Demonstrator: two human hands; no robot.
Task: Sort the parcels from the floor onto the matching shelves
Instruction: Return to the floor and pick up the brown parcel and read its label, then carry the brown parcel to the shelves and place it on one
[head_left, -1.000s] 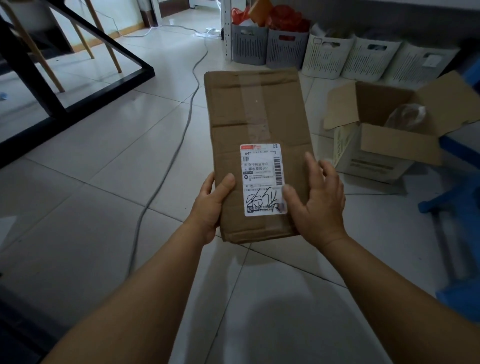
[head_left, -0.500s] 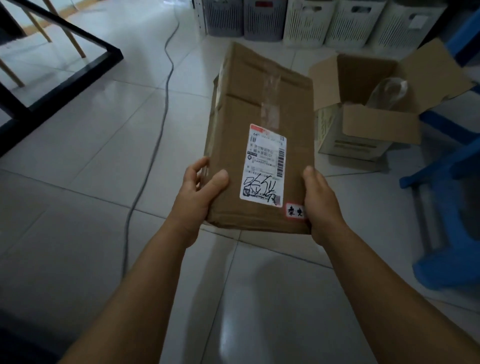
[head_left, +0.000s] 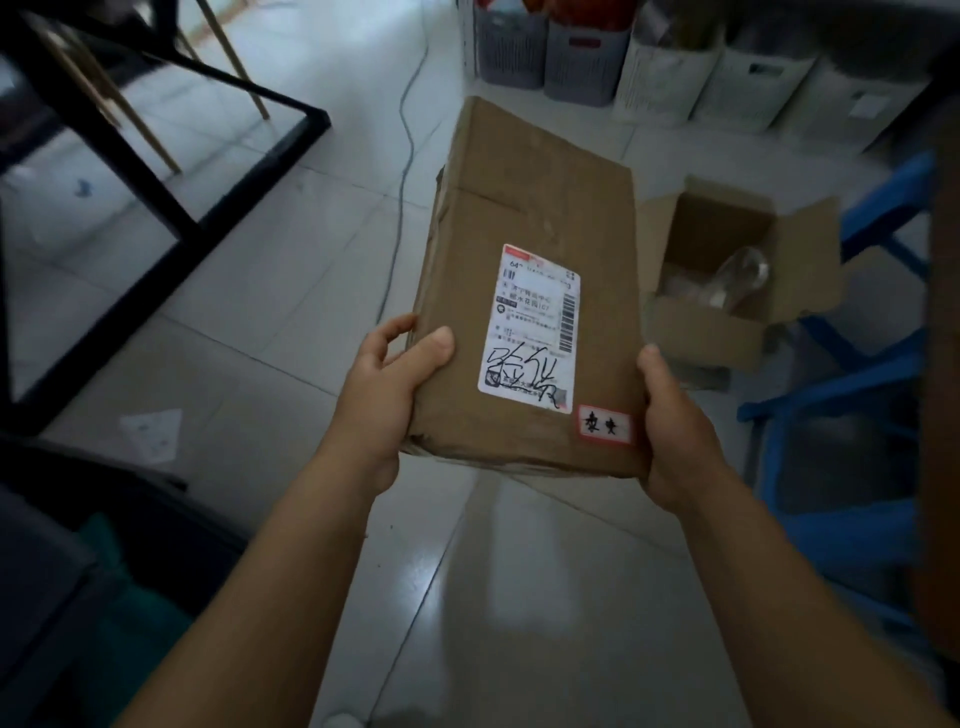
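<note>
I hold a flat brown cardboard parcel (head_left: 530, 218) in the air above the tiled floor, tilted with its far end to the left. A white shipping label (head_left: 532, 327) with handwriting and a small red-bordered sticker (head_left: 604, 425) sit on its top face. My left hand (head_left: 387, 395) grips the near left corner, thumb on top. On the near right edge my right hand (head_left: 670, 421) clamps the parcel, thumb up along the side.
An open cardboard box (head_left: 727, 291) with clear plastic inside stands on the floor to the right. Several slotted bins (head_left: 587, 62) line the back wall. Blue shelf frames (head_left: 852, 395) stand at right, a black table frame (head_left: 156, 171) at left, a grey cable (head_left: 402, 171) across the tiles.
My right hand slid off the label to the parcel's right edge, uncovering the red-bordered sticker. The parcel has come nearer and tilted, and my view has swung to the right.
</note>
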